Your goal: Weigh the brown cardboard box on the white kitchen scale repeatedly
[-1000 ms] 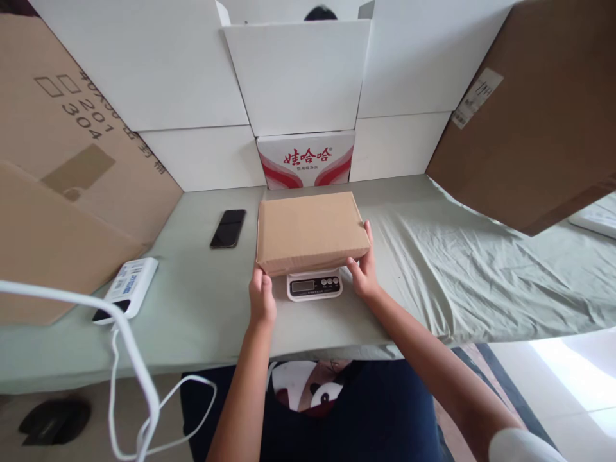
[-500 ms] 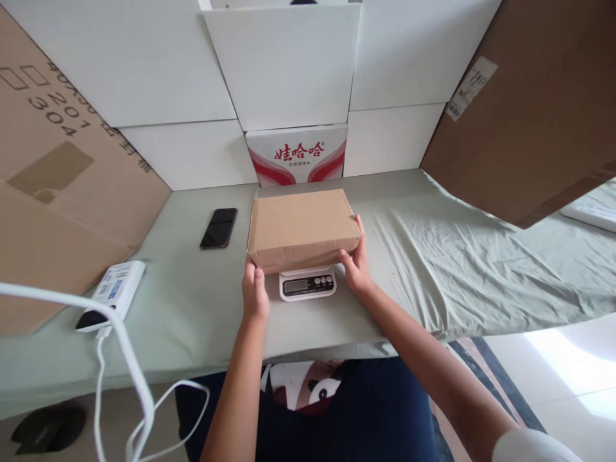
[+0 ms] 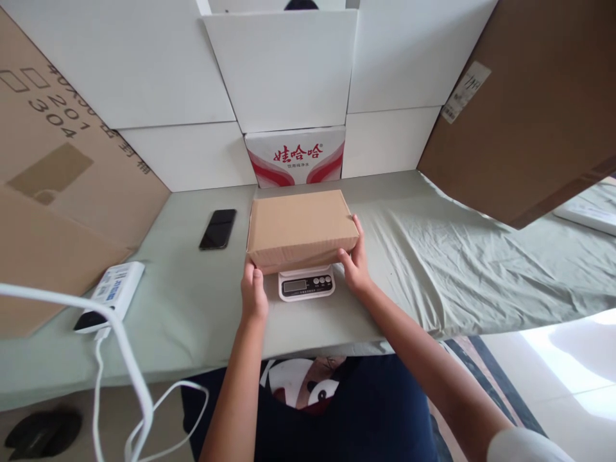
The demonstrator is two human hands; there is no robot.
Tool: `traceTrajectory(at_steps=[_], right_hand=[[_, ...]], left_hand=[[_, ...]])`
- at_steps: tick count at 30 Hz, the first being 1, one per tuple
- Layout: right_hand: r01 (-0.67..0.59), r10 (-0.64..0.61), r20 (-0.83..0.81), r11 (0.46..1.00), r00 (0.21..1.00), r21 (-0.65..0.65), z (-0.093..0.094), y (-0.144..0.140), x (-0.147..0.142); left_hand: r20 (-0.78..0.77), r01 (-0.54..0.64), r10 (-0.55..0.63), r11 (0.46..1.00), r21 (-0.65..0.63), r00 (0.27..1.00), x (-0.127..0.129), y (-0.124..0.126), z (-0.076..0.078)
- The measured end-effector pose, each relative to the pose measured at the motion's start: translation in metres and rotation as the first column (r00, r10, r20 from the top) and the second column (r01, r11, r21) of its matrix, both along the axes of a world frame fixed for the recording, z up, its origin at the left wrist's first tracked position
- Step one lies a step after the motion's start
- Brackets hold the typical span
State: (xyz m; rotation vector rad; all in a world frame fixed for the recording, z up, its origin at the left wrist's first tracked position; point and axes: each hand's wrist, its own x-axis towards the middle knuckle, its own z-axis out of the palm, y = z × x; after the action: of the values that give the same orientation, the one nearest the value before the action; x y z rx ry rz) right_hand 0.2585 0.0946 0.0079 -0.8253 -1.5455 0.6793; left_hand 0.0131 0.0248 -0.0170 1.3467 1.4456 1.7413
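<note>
While both arms reach up from the bottom of the frame, the left hand (image 3: 253, 293) grips the near left corner of the cardboard box (image 3: 301, 226) and the right hand (image 3: 355, 264) clasps its right end, apparently to steady it atop the small scale (image 3: 307, 285) at centre; beyond lie a green cloth (image 3: 457, 256), a phone (image 3: 218, 228) at centre left, and white panels (image 3: 283, 64) across the top

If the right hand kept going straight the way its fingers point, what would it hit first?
The right hand already touches the box's right end, fingers pointing away along it. Beyond them lies bare cloth, then probably the white wall panel; depth is unclear.
</note>
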Motion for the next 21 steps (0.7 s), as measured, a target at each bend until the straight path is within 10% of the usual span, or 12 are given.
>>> traceTrajectory(at_steps=[21], right_hand=[[0.063,-0.065,0.017,0.996,0.998,0.070,0.0099,0.0009,0.0072]], left_hand=[[0.015,-0.048,0.049,0.998,-0.037,0.999,-0.0039,0.0037,-0.0074]])
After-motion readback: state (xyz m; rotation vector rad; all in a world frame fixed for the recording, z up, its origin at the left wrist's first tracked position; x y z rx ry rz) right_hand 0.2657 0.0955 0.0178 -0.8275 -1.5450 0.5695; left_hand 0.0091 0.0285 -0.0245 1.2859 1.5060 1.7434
